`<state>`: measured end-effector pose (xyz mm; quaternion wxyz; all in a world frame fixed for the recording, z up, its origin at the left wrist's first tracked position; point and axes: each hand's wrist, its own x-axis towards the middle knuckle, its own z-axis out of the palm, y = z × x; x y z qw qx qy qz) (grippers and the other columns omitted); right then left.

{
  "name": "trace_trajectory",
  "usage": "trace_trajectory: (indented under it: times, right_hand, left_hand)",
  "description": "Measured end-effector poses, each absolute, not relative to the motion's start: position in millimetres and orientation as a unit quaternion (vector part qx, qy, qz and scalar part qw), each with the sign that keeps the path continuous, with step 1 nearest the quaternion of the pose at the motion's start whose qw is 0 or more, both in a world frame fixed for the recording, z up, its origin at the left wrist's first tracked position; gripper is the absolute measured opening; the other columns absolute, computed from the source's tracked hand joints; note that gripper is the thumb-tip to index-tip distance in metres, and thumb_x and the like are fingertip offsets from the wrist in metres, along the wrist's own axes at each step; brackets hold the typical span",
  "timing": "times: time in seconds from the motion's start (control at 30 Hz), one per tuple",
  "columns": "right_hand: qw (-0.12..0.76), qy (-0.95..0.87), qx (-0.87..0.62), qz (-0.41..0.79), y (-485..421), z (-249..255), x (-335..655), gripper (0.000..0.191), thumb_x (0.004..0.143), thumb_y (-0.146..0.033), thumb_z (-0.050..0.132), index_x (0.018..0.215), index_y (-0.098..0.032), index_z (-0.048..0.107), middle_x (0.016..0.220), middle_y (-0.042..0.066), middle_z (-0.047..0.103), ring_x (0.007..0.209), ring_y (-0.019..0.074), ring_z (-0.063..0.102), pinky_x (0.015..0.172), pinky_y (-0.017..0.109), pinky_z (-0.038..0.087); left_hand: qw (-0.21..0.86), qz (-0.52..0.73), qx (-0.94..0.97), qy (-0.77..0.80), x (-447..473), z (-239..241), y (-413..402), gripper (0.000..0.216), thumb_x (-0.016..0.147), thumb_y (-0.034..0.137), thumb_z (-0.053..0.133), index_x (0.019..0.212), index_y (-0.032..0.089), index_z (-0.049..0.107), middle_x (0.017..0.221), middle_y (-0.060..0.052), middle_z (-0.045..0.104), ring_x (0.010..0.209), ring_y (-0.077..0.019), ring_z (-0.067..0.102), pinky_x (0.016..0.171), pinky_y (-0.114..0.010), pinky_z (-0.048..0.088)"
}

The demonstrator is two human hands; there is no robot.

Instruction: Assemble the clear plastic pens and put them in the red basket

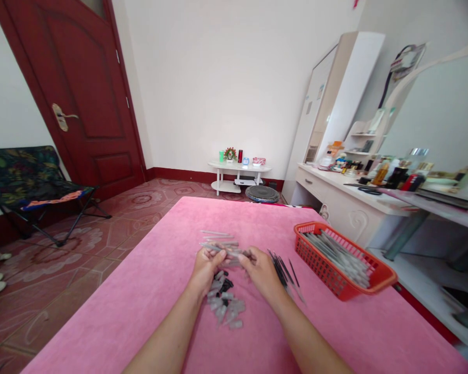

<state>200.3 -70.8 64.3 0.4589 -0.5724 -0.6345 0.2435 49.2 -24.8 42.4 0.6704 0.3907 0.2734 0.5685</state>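
Note:
Above the pink cloth, my left hand (207, 264) is closed around a thin grey pen-like stick (232, 253). My right hand (259, 267) pinches near the stick's right end; its fingertips are slightly blurred, and I cannot tell whether a small part is also between them. Just beyond both hands lie several similar grey sticks (217, 234), side by side. Between my forearms is a loose pile of small grey, translucent caps (234, 309) and black caps (226, 284). Right of my right hand, several thin black rods (284, 270) with pale ends lie in a bunch.
A red plastic basket (347, 291) full of grey sticks stands on the right of the pink-covered table (140, 311). Further right is a white dressing table (335, 189) with bottles. A folding chair (35, 182) is at left, and a low white table (237, 167) stands by the wall.

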Motion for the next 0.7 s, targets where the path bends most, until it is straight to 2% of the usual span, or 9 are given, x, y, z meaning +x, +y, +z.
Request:
trace_trajectory:
  times: [0.13, 0.3, 0.5, 0.57, 0.7]
  right_hand:
    - [0.436, -0.638, -0.583, 0.251, -71, 65, 200, 0.047, 0.089, -0.046, 0.036, 0.058, -0.017, 0.056, 0.051, -0.001, 0.055, 0.048, 0.0111, 0.050, 0.047, 0.021, 0.033]
    - [0.468, -0.625, -0.574, 0.247, -71, 64, 201, 0.028, 0.081, -0.041, 0.051, 0.068, -0.017, 0.058, 0.057, -0.002, 0.057, 0.049, 0.0106, 0.051, 0.049, 0.020, 0.035]
    - [0.442, -0.633, -0.545, 0.329, -69, 61, 202, 0.045, 0.088, -0.043, 0.035, 0.061, -0.015, 0.056, 0.053, 0.000, 0.057, 0.044, 0.0100, 0.049, 0.046, 0.021, 0.034]
    - [0.428, -0.645, -0.548, 0.317, -70, 61, 201, 0.036, 0.085, -0.040, 0.043, 0.065, -0.015, 0.058, 0.056, 0.000, 0.059, 0.048, 0.0102, 0.051, 0.047, 0.020, 0.034]
    - [0.353, -0.714, -0.542, 0.270, -78, 64, 193, 0.007, 0.067, -0.023, 0.064, 0.070, -0.017, 0.066, 0.063, -0.001, 0.064, 0.057, 0.0115, 0.053, 0.052, 0.020, 0.034]
  left_hand:
    - [0.670, 0.568, 0.395, 0.269, 49, 42, -24, 0.040, 0.055, 0.028, 0.082, 0.082, 0.013, 0.057, 0.074, -0.003, 0.069, 0.062, -0.0131, 0.066, 0.057, -0.020, 0.052]
    - [0.669, 0.571, 0.391, 0.271, 48, 39, -22, 0.039, 0.057, 0.027, 0.081, 0.083, 0.012, 0.057, 0.077, -0.005, 0.070, 0.064, -0.0131, 0.066, 0.057, -0.019, 0.052]
    - [0.671, 0.575, 0.386, 0.265, 46, 41, -22, 0.037, 0.059, 0.026, 0.080, 0.085, 0.012, 0.057, 0.077, -0.004, 0.070, 0.066, -0.0135, 0.066, 0.059, -0.020, 0.052]
    - [0.670, 0.588, 0.368, 0.264, 44, 43, -21, 0.035, 0.060, 0.027, 0.079, 0.083, 0.012, 0.057, 0.073, -0.003, 0.069, 0.065, -0.0124, 0.066, 0.060, -0.020, 0.052]
    - [0.672, 0.607, 0.333, 0.262, 38, 43, -15, 0.031, 0.066, 0.034, 0.074, 0.084, 0.014, 0.058, 0.071, -0.001, 0.066, 0.063, -0.0118, 0.064, 0.060, -0.022, 0.051]
